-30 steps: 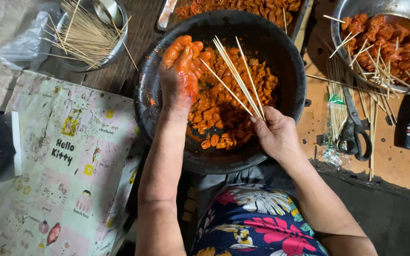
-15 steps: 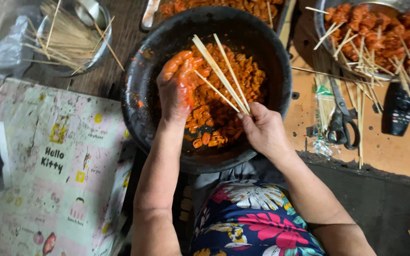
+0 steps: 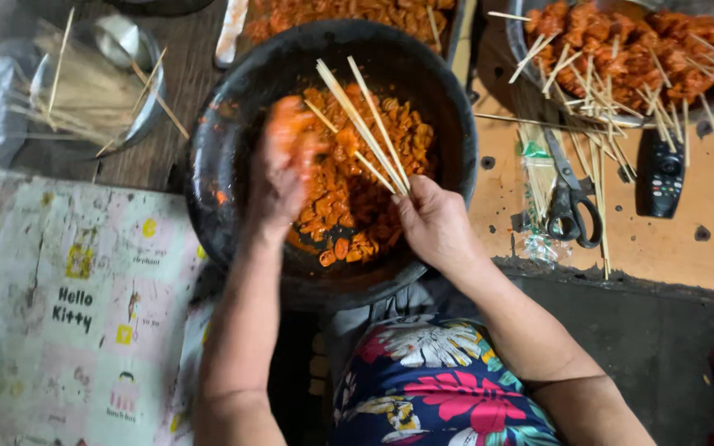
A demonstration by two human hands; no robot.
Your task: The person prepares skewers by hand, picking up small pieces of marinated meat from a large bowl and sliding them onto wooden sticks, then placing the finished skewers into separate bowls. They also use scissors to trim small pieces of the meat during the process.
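Note:
A big dark round pan point(image 3: 233, 107) holds many small pieces of meat point(image 3: 378, 144) in orange-red sauce. My left hand point(image 3: 284, 169), smeared with the sauce and blurred, is down among the pieces at the pan's left side; whether it grips any I cannot tell. My right hand point(image 3: 433, 221) rests at the pan's near right rim and holds a bundle of thin wooden skewers point(image 3: 364, 124) that point up and left over the meat.
A metal bowl point(image 3: 708, 103) of filled skewers stands at the top right, with loose skewers, black scissors point(image 3: 570, 202) and a black remote point(image 3: 663, 173) on the brown board point(image 3: 704, 248). A metal dish of bare skewers point(image 3: 84, 91) is top left. A printed plastic sheet point(image 3: 68, 297) lies left.
My left hand has shifted down the pan's left side among the meat. The right hand keeps its hold on the skewer bundle. The view has drifted a little.

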